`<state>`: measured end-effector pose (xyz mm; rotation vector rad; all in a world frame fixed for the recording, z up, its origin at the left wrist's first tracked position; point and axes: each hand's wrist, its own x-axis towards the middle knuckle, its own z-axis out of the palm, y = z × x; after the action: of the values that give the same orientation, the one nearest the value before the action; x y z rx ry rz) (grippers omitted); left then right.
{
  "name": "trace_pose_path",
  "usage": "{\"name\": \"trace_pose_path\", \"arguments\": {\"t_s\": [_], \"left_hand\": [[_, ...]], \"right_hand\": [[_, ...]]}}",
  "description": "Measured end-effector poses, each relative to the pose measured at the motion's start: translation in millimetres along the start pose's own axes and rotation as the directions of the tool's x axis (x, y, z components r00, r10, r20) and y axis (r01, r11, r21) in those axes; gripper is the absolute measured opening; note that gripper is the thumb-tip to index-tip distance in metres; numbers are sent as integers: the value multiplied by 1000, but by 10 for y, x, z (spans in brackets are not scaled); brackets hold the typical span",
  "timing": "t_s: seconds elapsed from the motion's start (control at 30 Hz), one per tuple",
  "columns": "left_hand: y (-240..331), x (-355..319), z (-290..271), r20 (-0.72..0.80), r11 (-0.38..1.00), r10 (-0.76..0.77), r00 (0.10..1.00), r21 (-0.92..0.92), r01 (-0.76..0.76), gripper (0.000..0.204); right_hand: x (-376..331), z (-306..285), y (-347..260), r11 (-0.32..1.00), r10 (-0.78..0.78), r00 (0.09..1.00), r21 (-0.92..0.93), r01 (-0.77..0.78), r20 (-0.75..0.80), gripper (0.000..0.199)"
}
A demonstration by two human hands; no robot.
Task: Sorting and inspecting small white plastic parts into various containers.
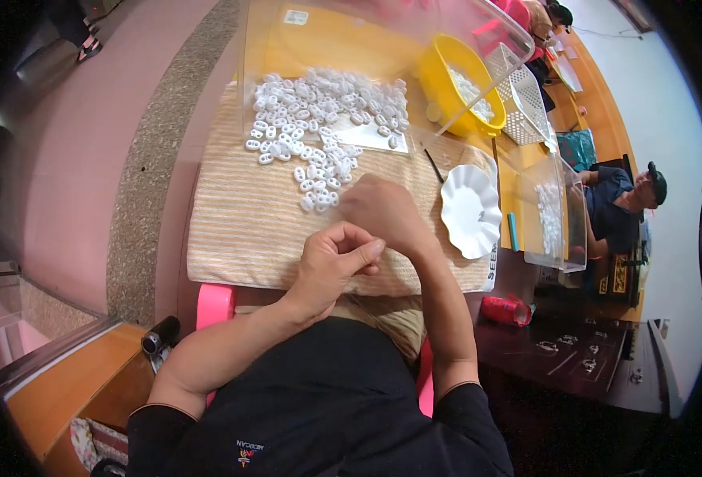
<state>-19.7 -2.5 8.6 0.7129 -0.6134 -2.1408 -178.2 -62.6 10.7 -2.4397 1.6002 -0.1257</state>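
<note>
Many small white oval plastic pieces [319, 163], each with two holes, spill from a clear plastic bin [244, 103] onto a beige striped towel [236, 226]. In front of my body, my left hand [327, 266] is closed in a pinch, thumb against forefinger. Whatever it holds, if anything, is hidden by the fingers. Just beyond it, my right hand [384, 208] reaches over the towel beside the near end of the spilled pieces. Motion blurs its fingers, so their grip does not show. A white wavy-edged dish [470, 211] lies to its right.
A thin black stick [434, 165] lies beside the dish. Beyond are a yellow basin [438, 75] of white pieces and a white perforated basket [526, 103]. Rightward are a teal stick [512, 230], another clear bin [577, 230], a red packet [507, 311] and a seated person [613, 199].
</note>
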Motion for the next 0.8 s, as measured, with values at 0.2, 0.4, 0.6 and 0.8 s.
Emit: {"name": "trace_pose_path", "arguments": {"t_s": [0.2,0.4,0.6,0.8], "left_hand": [[9,-11,-29,-3,1000,-22,1000,-5,22,9],[4,-4,-42,10,997,-70,998,-39,70,9],[19,0,-40,-5,996,-80,997,-35,80,9],[22,11,-29,3,994,-89,996,-56,89,9]], "right_hand": [[33,-299,21,965,168,966,233,-121,-196,21],[240,-296,204,974,221,935,114,-197,-276,21],[494,-328,168,984,151,951,130,-119,-269,20],[507,-296,229,976,196,972,121,-181,-130,20]]}}
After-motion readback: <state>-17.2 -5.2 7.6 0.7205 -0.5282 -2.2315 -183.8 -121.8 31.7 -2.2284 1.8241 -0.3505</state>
